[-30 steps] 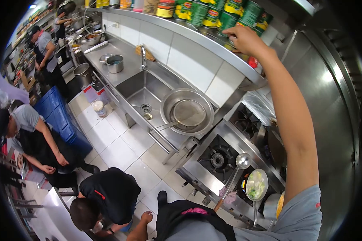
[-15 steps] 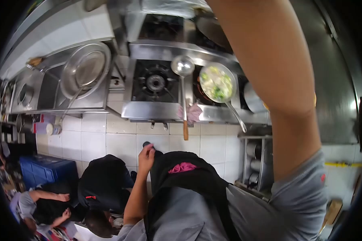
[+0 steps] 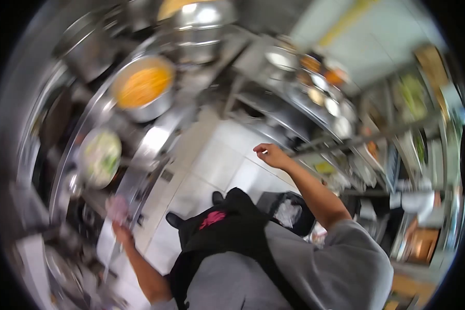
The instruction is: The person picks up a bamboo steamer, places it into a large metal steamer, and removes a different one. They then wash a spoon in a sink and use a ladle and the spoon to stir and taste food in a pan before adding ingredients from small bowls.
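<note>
My left hand (image 3: 122,234) is at the stove's front edge, right beside a pink cloth (image 3: 117,207). Motion blurs its fingers, and whether they grip anything is unclear. My right hand (image 3: 272,156) is over the tiled floor, its fingers loosely curled and slightly apart, with nothing visible in them. On the stove (image 3: 155,142) stand a pan of white and green food (image 3: 100,157) and a pot of orange contents (image 3: 143,87). A ladle bowl (image 3: 74,183) lies beside the pan.
Stacked metal pots (image 3: 199,33) stand beyond the orange pot. Counter containers (image 3: 331,107) and shelving (image 3: 392,134) line the right side. A black bin (image 3: 289,213) with clear plastic inside is on the floor near my right arm.
The view has swung round to the right, bringing the orange pot, shelving and bin into sight. My right arm has come down from over the stove. My left hand is now beside the cloth.
</note>
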A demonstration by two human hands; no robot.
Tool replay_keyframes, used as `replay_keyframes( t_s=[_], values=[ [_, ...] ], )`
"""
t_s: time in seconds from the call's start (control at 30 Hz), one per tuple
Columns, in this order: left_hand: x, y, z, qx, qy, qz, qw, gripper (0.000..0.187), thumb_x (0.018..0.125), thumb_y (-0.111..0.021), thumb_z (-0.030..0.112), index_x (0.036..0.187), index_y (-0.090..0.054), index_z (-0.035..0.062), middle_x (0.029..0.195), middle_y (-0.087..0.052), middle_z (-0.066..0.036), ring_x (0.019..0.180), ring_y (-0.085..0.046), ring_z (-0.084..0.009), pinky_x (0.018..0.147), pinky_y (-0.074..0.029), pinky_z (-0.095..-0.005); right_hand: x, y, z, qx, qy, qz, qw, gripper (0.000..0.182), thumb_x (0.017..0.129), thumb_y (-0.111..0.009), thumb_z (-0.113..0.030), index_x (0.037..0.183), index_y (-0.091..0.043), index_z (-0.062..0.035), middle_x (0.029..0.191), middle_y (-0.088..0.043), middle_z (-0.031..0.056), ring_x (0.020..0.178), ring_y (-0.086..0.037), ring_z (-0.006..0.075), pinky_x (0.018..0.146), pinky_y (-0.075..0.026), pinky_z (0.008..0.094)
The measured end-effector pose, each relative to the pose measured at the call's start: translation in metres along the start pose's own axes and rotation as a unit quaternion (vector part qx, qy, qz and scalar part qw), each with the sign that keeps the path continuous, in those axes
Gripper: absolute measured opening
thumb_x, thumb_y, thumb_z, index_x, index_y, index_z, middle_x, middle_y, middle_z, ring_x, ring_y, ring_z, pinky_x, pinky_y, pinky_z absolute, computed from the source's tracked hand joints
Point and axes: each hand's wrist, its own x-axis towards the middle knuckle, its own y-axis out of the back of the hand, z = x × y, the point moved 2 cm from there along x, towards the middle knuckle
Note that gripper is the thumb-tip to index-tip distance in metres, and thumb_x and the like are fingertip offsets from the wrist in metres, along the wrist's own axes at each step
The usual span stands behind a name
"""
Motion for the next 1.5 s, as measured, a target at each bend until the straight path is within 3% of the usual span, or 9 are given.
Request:
replay_keyframes(
  t_s=[0.07,0.2,0.27,0.37,0.53,0.67,0.8,1.0,1.5],
  values=[
    [-0.048,-0.037,0.106,0.0,0.064,0.08,0.995,0.03,0.102,-0.049,0.039,0.1,-0.051,0.0098,0.056,-0.041,0.002,0.042,-0.038,-0.0098,0.036,-0.029,-0.0244,-0.03,0.043,0.07,0.243,-0.256,0.075,0.933,0.024,0.09,-0.059,-0.017,0.111,-0.067,-0.0121,0.094,-0.066,0.0028,0.08,-0.063,0.0155,0.07,-0.052,0.0294],
    [-0.097,-0.099,0.186,0.16,-0.05,0.167,0.972,0.028,0.101,-0.052,0.031,0.106,-0.05,0.0034,0.065,-0.046,-0.002,0.046,-0.043,-0.0109,0.039,-0.036,-0.0267,-0.063,0.112,0.144,0.434,-0.327,0.27,0.795,0.016,0.09,-0.06,-0.021,0.103,-0.066,-0.0135,0.091,-0.064,0.0005,0.077,-0.06,0.0142,0.071,-0.05,0.0334],
    [-0.115,-0.16,0.222,-0.067,-0.065,0.134,0.987,0.026,0.099,-0.055,0.027,0.111,-0.049,0.0048,0.073,-0.051,-0.003,0.049,-0.047,-0.0118,0.042,-0.039,-0.024,-0.063,0.141,0.168,0.496,-0.306,0.362,0.727,0.018,0.091,-0.063,-0.023,0.106,-0.063,-0.0145,0.088,-0.061,-0.0009,0.076,-0.058,0.0142,0.068,-0.05,0.0326],
    [-0.139,-0.246,0.326,-0.299,0.033,-0.107,0.948,0.024,0.1,-0.054,0.023,0.118,-0.046,0.0094,0.071,-0.047,0.0,0.047,-0.043,-0.0082,0.041,-0.041,-0.0227,-0.031,0.193,0.2,0.508,-0.25,0.441,0.697,0.021,0.091,-0.065,-0.027,0.107,-0.059,-0.0143,0.088,-0.06,-0.0012,0.074,-0.056,0.0139,0.067,-0.049,0.0315],
    [-0.122,-0.362,0.357,-0.372,0.083,-0.344,0.858,0.017,0.105,-0.046,0.026,0.115,-0.048,0.0127,0.058,-0.039,0.003,0.036,-0.037,-0.0056,0.031,-0.038,-0.023,0.064,0.309,0.223,0.427,-0.175,0.514,0.723,0.044,0.087,-0.074,-0.036,0.117,-0.058,-0.0093,0.091,-0.06,0.0011,0.068,-0.057,0.0107,0.056,-0.048,0.0273],
    [-0.126,-0.456,0.375,-0.333,0.172,-0.363,0.853,0.014,0.105,-0.047,0.025,0.112,-0.047,0.0123,0.054,-0.036,0.003,0.033,-0.035,-0.0073,0.029,-0.038,-0.0255,0.131,0.365,0.264,0.247,-0.18,0.555,0.774,0.058,0.086,-0.075,-0.038,0.128,-0.055,-0.0044,0.077,-0.063,0.0049,0.061,-0.058,0.0131,0.052,-0.048,0.0286],
    [-0.15,-0.552,0.416,-0.22,0.175,-0.445,0.85,0.012,0.103,-0.049,0.023,0.104,-0.045,0.0117,0.051,-0.033,0.003,0.032,-0.032,-0.0072,0.03,-0.035,-0.025,0.171,0.379,0.319,0.093,-0.186,0.518,0.83,0.042,0.095,-0.063,-0.034,0.12,-0.062,-0.0005,0.075,-0.066,0.0064,0.061,-0.06,0.012,0.053,-0.049,0.0294],
    [-0.163,-0.646,0.454,-0.145,0.164,-0.544,0.81,0.015,0.1,-0.053,0.02,0.102,-0.043,0.009,0.05,-0.031,0.002,0.031,-0.029,-0.0084,0.029,-0.033,-0.026,0.14,0.386,0.238,-0.11,-0.09,0.449,0.882,0.028,0.1,-0.051,-0.028,0.101,-0.069,-0.0063,0.095,-0.07,0.0184,0.088,-0.067,0.0373,0.077,-0.052,0.0455],
    [-0.267,-0.713,0.489,0.005,0.192,-0.539,0.82,0.016,0.098,-0.057,0.016,0.098,-0.045,0.0063,0.052,-0.037,0.003,0.034,-0.034,-0.0079,0.032,-0.032,-0.025,0.126,0.398,0.268,0.105,-0.109,0.493,0.857,0.038,0.105,-0.037,-0.024,0.096,-0.066,-0.0009,0.084,-0.072,0.0132,0.08,-0.069,0.0331,0.076,-0.052,0.0425]
  ],
)
